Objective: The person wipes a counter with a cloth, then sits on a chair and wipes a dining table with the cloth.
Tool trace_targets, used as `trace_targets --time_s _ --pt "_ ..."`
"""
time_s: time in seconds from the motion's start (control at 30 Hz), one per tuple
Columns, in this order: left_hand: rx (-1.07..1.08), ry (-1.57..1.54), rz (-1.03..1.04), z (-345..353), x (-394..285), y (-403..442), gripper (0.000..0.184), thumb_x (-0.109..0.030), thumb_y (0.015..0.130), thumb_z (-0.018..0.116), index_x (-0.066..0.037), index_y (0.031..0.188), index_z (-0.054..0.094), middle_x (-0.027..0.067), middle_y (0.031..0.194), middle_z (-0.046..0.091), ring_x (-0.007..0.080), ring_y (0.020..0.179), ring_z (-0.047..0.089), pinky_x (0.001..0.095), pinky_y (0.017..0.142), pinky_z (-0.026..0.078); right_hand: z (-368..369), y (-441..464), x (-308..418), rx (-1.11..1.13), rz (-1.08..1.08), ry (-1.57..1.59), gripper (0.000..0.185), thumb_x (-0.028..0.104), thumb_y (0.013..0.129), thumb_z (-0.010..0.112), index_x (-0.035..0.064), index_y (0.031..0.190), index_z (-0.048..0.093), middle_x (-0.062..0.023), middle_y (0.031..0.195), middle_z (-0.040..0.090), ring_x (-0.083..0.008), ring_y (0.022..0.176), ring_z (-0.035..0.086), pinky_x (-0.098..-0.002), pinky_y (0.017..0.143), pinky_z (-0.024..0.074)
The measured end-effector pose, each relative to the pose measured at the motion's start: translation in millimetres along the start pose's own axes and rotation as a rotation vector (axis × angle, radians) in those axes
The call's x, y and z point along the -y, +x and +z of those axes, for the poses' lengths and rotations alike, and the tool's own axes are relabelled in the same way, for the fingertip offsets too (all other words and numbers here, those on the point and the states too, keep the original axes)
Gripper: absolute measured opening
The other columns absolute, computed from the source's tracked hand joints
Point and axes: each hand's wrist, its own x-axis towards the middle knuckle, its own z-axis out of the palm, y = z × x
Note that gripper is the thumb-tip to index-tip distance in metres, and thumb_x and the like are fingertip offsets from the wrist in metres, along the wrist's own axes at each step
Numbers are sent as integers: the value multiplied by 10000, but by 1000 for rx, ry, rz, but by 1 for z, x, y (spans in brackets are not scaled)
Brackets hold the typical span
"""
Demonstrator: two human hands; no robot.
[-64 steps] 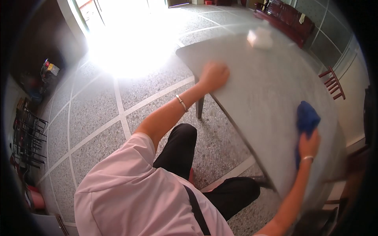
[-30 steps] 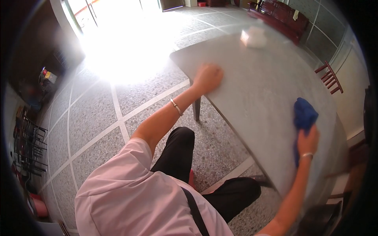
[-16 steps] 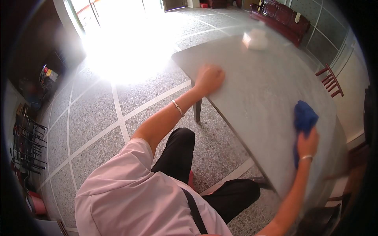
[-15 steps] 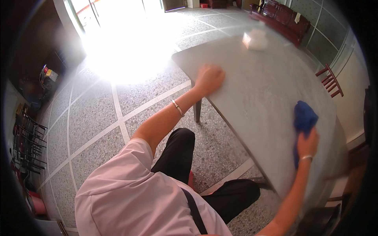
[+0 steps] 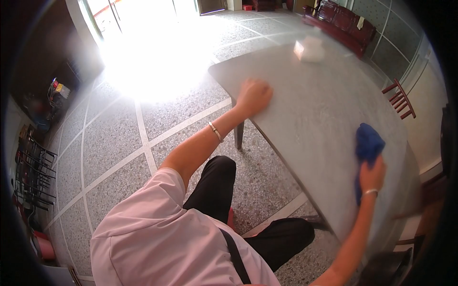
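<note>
My right hand (image 5: 372,174) is closed on a blue cloth (image 5: 369,143), which lies bunched on the grey tabletop (image 5: 324,124) near its right side. Part of the cloth trails back beside the wrist, along the inner side of the hand. At the left edge of the table, my left hand (image 5: 255,97) rests as a loose fist on the surface. Its fingers curl under, and nothing shows in them. A pale box (image 5: 309,50), blurred by glare, sits toward the far end of the tabletop.
A dark red wooden bench (image 5: 338,24) stands beyond the table. One reddish chair (image 5: 400,100) is at the right. Stacked dark chairs (image 5: 36,171) and a pink bucket (image 5: 44,247) line the left side. Bright light washes over the speckled floor (image 5: 114,143) near the doorway.
</note>
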Motion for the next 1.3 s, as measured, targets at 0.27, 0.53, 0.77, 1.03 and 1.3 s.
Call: trace_targets --time_s 0.27,0.53,0.77,1.03,1.3 --pt "33 -20 -31 -1 -2 -1 224 -215 795 518 -22 729 610 159 792 594 334 841 511 432 815 384 -4 -1 3 40 12 -14 519 232 774 576 90 1247 417 -156 1019 497 -329 894 566 -436 709 497" --pt "60 -43 -48 -3 -4 -1 241 -219 805 490 -22 726 603 182 824 587 354 874 498 452 821 377 -1 -1 1 4 2 3 516 227 769 578 88 1240 419 -157 1018 497 -334 903 563 -436 712 496" --pt "46 -60 -30 -2 -3 -1 240 -216 804 488 -18 729 602 180 824 594 357 866 499 449 826 376 -2 -2 2 -4 3 1 506 220 767 579 88 1231 427 -153 1013 497 -335 903 563 -438 715 494" --pt "41 -23 -27 -5 -7 0 222 -210 799 508 -20 740 607 159 807 604 340 859 513 433 828 382 -4 -6 8 -10 -81 34 533 211 747 594 74 1235 430 -156 1024 500 -339 918 552 -435 734 481" --pt "-28 87 48 -7 -18 -6 255 -219 796 584 -58 994 579 138 1044 582 319 1031 486 406 934 351 -20 -22 52 43 -322 299 562 102 679 598 27 1215 446 -163 987 484 -352 906 521 -411 768 456"
